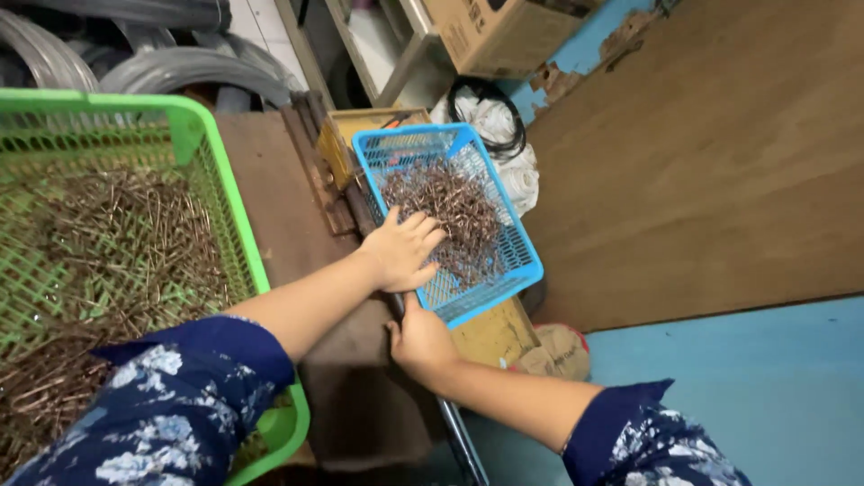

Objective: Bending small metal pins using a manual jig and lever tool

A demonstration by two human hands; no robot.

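Observation:
A blue plastic basket [517, 236] tilts on a yellow box, holding a heap of brown metal nails [450, 207]. My left hand [402, 252] lies flat on the nails at the basket's near left side, fingers spread. My right hand [419, 337] grips the basket's near left edge from below, by a dark metal bar. Both sleeves are dark blue with a white flower print.
A large green basket [236, 207] full of the same brown nails fills the left. A dark wooden bench top [270, 189] lies between the baskets. Behind are coils of grey wire [180, 63], a cardboard box [504, 36] and a brown board wall [720, 162].

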